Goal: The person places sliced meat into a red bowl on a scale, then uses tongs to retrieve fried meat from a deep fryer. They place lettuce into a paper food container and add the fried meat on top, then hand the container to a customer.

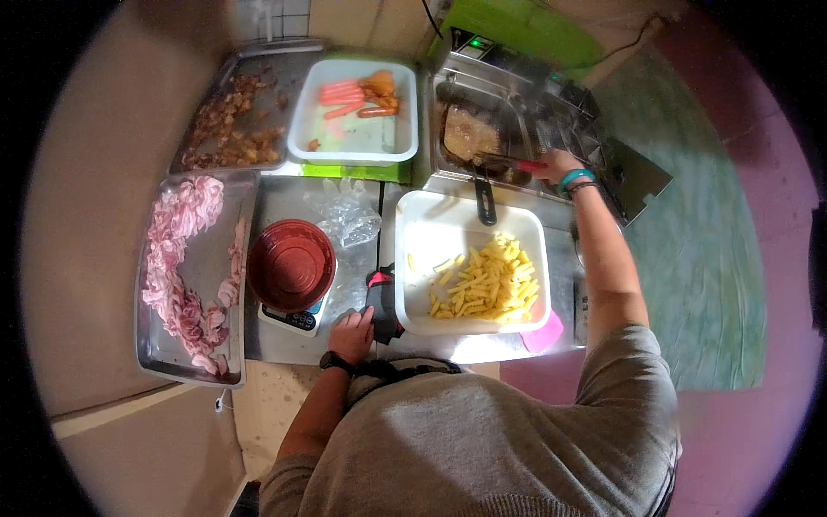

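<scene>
At the far right of the counter my right hand (562, 165) is closed round red-handled tongs (517, 162). The tongs reach left over a fryer (439, 172), where brownish frying food (470, 133) lies in a basket with a black handle (485, 198). What the tip of the tongs touches is too small to tell. My left hand (351, 338) lies on the counter's near edge, fingers stretched out, beside a black item with a red part (379, 297). Right of it, a white tub (415, 224) holds cut potato fries (493, 280).
Left of my left hand, a red-brown bowl (295, 265) sits on a kitchen scale (297, 320). A clear plastic bag (349, 215) lies behind. Raw pink meat (172, 258) fills part of a metal tray (194, 302). Farther back are a browned-food tray (301, 56) and a sausage tub (303, 129).
</scene>
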{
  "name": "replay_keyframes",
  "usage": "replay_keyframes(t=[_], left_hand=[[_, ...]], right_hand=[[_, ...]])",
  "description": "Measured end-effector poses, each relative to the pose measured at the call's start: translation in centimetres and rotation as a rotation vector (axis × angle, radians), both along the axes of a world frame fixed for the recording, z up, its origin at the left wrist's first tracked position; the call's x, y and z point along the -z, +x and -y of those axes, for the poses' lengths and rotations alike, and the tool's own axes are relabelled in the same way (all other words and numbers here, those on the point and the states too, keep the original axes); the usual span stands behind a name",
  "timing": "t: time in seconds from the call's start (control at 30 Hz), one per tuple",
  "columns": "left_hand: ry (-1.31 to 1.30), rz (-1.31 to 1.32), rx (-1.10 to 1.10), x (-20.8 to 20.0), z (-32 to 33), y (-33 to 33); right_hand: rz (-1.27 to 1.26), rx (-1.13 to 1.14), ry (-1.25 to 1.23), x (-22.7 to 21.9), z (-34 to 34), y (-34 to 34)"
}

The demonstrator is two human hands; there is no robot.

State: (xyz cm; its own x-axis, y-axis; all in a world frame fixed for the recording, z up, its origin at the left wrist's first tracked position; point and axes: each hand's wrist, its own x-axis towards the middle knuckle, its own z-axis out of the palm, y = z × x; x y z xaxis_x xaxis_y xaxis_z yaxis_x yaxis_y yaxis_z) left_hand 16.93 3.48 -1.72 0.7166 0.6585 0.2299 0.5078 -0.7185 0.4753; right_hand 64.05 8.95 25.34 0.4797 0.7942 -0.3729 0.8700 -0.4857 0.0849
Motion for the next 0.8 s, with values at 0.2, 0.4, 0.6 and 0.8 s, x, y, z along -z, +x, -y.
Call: replay_keyframes(t=[0.2,0.4,0.6,0.8], left_hand=[[-0.039,-0.02,0.001,0.1,0.2,0.1],[-0.033,-0.064,0.008,-0.1,0.1,0.0],[-0.038,-0.037,0.012,0.0,0.0,-0.1],[-0.016,-0.038,0.007,-0.4,0.1,0.2]], right_hand=[[0.169,-0.09,0.182,-3.1,2.6,2.6],[0.351,-0.125,0.032,0.6,1.1,1.0],[0.3,0.095,0.238,2.5,-0.4,0.5],[0.173,0.142,0.127,6.0,-1.6,1.2]])
